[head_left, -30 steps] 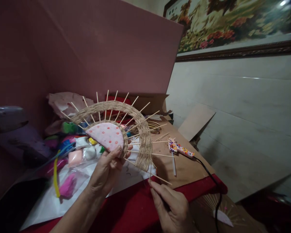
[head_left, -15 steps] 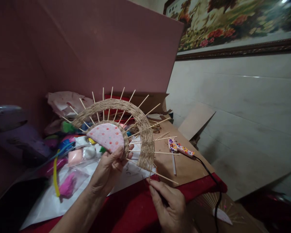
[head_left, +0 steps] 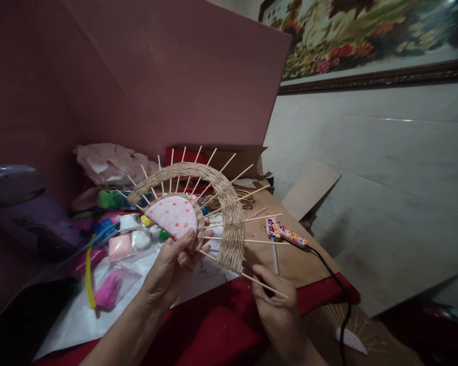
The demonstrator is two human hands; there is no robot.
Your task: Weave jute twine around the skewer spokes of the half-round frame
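Observation:
A half-round fan frame of thin wooden sticks [head_left: 266, 242] is held up over the table. Its flat base is a half-disc of pink dotted cloth [head_left: 173, 216] edged with twine, and a wide band of woven twine [head_left: 232, 218] arches across the sticks. My left hand [head_left: 177, 259] grips the right end of the half-disc, thumb in front and fingers behind. At the band's lower right end, my right hand [head_left: 273, 300] is closed by the lowest stick, pinching the twine's end. The fingertips there are partly hidden behind the stick and band.
A flowered glue gun [head_left: 288, 235] with a black cord [head_left: 330, 264] lies on brown board to the right. Bagged coloured clay [head_left: 120, 246] and white paper [head_left: 72, 315] spread at left. Another stick fan [head_left: 349, 335] sits lower right. Red cloth [head_left: 209, 333] covers the front.
The fan frame has tilted, its left side dropping slightly and shifting right. My right hand has moved up from below the band to its lower corner, now behind the lowest stick.

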